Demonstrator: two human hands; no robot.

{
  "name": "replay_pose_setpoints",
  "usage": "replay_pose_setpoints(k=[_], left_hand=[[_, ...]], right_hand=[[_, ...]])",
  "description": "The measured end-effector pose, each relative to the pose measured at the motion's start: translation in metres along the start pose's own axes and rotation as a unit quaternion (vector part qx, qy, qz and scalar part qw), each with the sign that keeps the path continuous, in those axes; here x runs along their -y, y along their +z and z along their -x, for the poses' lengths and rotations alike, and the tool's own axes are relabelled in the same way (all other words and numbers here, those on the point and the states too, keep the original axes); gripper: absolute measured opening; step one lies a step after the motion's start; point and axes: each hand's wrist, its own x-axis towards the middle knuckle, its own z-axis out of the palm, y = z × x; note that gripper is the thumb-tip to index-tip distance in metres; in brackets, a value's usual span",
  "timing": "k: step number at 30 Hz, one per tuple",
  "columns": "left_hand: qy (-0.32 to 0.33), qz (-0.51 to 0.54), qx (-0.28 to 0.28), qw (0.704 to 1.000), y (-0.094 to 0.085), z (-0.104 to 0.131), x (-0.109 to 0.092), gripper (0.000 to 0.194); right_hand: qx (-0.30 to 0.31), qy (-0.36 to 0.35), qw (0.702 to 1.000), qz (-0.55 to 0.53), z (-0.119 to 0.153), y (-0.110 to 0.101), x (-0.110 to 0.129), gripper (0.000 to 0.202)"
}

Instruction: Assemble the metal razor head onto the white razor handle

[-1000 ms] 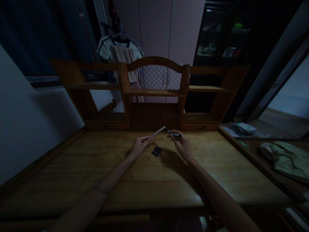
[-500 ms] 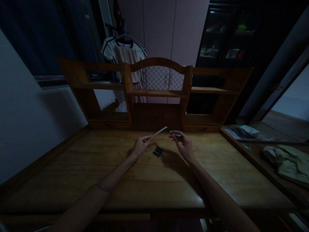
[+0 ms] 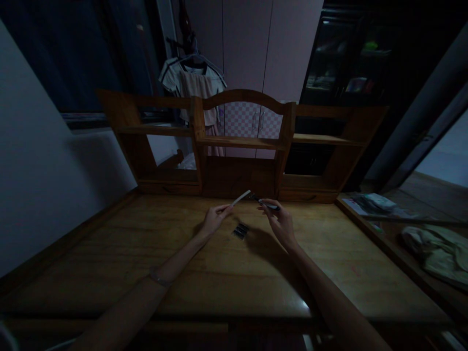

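My left hand (image 3: 214,219) pinches one end of a slim white stick (image 3: 241,197), which slants up and to the right, away from me. My right hand (image 3: 278,217) is closed around a small tool with a pale handle and a dark narrow tip (image 3: 268,204). The tool's tip points left and sits close to the far end of the stick, with a small gap showing. On the desk below and between the hands lies a small black flat item (image 3: 241,231) with light stripes; its exact kind is too dark to make out.
The wooden desk (image 3: 146,253) carries a shelf unit (image 3: 243,141) along its back edge. To the right, papers and a packet (image 3: 380,201) and crumpled pale cloth (image 3: 435,248) lie on a lower surface. Clothes (image 3: 195,83) hang behind the shelf. The room is dim.
The tool's dark tip, which met the end of the white stick, is now slightly apart from it. The whole view has shifted a little; both hands keep their holds.
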Motion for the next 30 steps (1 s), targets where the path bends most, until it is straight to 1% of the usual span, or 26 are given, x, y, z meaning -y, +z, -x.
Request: replay_pose_setpoints(k=[2, 7, 12, 17, 22, 27, 30], left_hand=[[-0.002, 0.014, -0.005, 1.0, -0.0006, 0.0, -0.0005, 0.043], [-0.001, 0.014, 0.021, 1.0, 0.0013, 0.0023, -0.0022, 0.042], [0.007, 0.01, -0.007, 1.0, -0.001, 0.0008, 0.0003, 0.044], [0.011, 0.009, 0.017, 1.0, 0.0012, 0.0016, -0.0019, 0.042], [0.013, -0.003, -0.009, 1.0, 0.0006, 0.0022, -0.0036, 0.044], [0.023, -0.013, 0.014, 1.0, 0.0001, 0.0018, -0.0016, 0.042], [0.017, -0.017, -0.002, 1.0, -0.0004, 0.0014, -0.0004, 0.044]], right_hand=[[0.0, 0.0, 1.0, -0.002, -0.0001, 0.0003, 0.001, 0.027], [-0.005, 0.003, 1.0, 0.0, 0.0001, 0.001, 0.0011, 0.029], [-0.005, 0.002, 1.0, 0.001, 0.0004, 0.0007, 0.0009, 0.028], [-0.002, 0.0, 1.0, 0.007, -0.0001, 0.0003, 0.0009, 0.027], [-0.005, -0.005, 1.0, 0.008, 0.0, 0.0001, 0.0031, 0.028], [-0.007, 0.0, 1.0, 0.008, 0.0003, 0.0, 0.0044, 0.026], [-0.011, 0.002, 1.0, -0.002, 0.0002, 0.0002, 0.0045, 0.027]])
